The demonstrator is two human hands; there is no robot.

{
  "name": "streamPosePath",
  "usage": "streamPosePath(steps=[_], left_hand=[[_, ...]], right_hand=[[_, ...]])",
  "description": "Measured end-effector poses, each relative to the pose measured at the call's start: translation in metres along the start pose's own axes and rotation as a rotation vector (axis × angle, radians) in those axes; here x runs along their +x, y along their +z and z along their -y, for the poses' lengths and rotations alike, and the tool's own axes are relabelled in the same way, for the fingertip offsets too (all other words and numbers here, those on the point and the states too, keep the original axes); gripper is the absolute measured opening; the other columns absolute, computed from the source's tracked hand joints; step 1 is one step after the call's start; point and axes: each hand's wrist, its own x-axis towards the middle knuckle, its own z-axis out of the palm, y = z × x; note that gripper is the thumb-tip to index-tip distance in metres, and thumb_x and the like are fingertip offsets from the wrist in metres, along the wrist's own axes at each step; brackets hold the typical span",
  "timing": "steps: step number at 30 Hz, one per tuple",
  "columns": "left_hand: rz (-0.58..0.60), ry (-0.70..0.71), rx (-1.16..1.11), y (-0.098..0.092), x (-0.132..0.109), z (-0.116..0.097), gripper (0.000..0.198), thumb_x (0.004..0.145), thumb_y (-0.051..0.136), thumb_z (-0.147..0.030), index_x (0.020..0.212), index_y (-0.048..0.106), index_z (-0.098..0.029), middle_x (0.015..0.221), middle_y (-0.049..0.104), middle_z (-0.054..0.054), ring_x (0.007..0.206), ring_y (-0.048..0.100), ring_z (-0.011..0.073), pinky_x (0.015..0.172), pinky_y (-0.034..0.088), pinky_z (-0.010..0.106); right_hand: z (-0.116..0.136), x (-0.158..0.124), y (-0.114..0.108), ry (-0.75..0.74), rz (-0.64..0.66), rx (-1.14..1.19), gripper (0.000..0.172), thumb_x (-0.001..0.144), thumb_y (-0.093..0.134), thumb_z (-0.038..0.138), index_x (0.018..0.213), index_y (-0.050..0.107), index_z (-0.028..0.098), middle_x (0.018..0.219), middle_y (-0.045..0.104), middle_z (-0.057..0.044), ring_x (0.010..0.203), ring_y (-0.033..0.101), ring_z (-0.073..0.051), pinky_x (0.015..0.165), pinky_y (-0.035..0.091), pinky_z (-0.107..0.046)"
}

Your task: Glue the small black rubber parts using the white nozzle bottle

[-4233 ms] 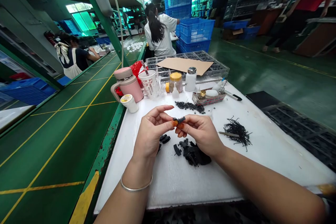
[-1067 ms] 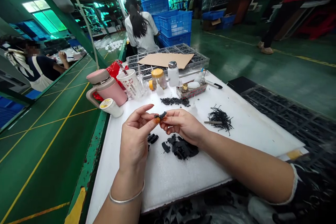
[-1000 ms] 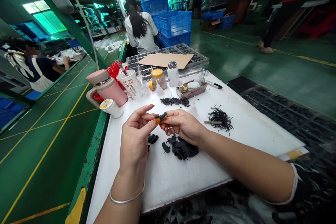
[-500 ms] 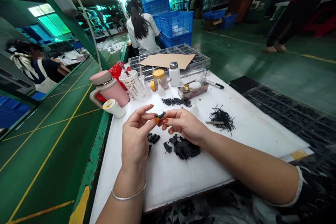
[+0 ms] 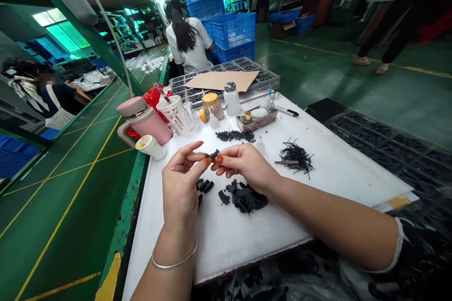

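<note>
A small black plastic part [image 5: 212,154] is pinched between the fingertips of both hands above the white work surface [image 5: 318,188]. My left hand [image 5: 181,183] grips its left end with thumb and forefinger, other fingers raised. My right hand [image 5: 245,165] pinches its right end, fingers curled. Below the hands lies a pile of black plastic parts [image 5: 247,197], with a few loose black pieces [image 5: 205,185] beside it.
A heap of thin black pins [image 5: 295,154] lies to the right, small black bits [image 5: 235,136] behind. A pink mug [image 5: 146,120], cups, bottles [image 5: 231,99] and a small tray [image 5: 257,121] stand at the back. Green conveyor [image 5: 70,169] on the left; other people work beyond.
The hands keep pinching the same black part; the fingers have shifted slightly on it. The view has drifted a little.
</note>
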Motion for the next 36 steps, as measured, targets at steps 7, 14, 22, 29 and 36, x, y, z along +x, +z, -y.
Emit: streamPosePath(steps=[7, 14, 22, 29, 36], left_hand=[[0.013, -0.065, -0.048, -0.0014, 0.0018, 0.0009, 0.037, 0.063, 0.079, -0.015, 0.099, 0.070, -0.019, 0.070, 0.065, -0.003, 0.065, 0.063, 0.0103, 0.070, 0.051, 0.024], [0.017, -0.081, -0.037, -0.0013, 0.0018, 0.0007, 0.037, 0.063, 0.078, -0.016, 0.099, 0.070, -0.020, 0.071, 0.065, -0.003, 0.067, 0.064, 0.0113, 0.071, 0.052, 0.025], [0.030, -0.090, -0.051, 0.0002, 0.0013, 0.0008, 0.038, 0.063, 0.079, -0.014, 0.099, 0.070, -0.019, 0.070, 0.064, -0.003, 0.064, 0.062, 0.0103, 0.067, 0.051, 0.023], [0.042, -0.085, -0.060, 0.0022, -0.0018, 0.0022, 0.038, 0.063, 0.079, -0.014, 0.099, 0.070, -0.020, 0.070, 0.066, -0.003, 0.063, 0.062, 0.0092, 0.068, 0.051, 0.022], [0.070, -0.067, -0.099, 0.0026, -0.0024, 0.0008, 0.036, 0.065, 0.078, -0.013, 0.099, 0.071, -0.020, 0.070, 0.065, -0.003, 0.064, 0.060, 0.0090, 0.067, 0.051, 0.022]], right_hand=[[0.0027, -0.0015, 0.0020, -0.017, 0.002, -0.038, 0.026, 0.068, 0.077, 0.035, 0.082, 0.075, 0.014, 0.068, 0.070, -0.004, 0.063, 0.063, -0.010, 0.056, 0.043, -0.020], [0.0025, -0.0021, 0.0001, -0.018, 0.020, -0.046, 0.031, 0.065, 0.079, 0.038, 0.084, 0.075, 0.014, 0.069, 0.070, -0.004, 0.066, 0.064, -0.012, 0.056, 0.044, -0.020], [0.0005, -0.0020, 0.0020, -0.069, -0.004, -0.092, 0.024, 0.065, 0.078, 0.032, 0.080, 0.074, 0.013, 0.067, 0.069, -0.003, 0.063, 0.064, -0.012, 0.056, 0.044, -0.021], [-0.0016, -0.0059, 0.0077, -0.220, -0.098, -0.138, 0.017, 0.066, 0.078, 0.028, 0.074, 0.073, 0.014, 0.068, 0.068, -0.001, 0.061, 0.061, -0.011, 0.061, 0.050, -0.025], [-0.0016, -0.0084, 0.0096, -0.265, -0.075, -0.110, 0.020, 0.066, 0.080, 0.030, 0.075, 0.074, 0.014, 0.068, 0.068, -0.001, 0.062, 0.061, -0.011, 0.061, 0.051, -0.024]])
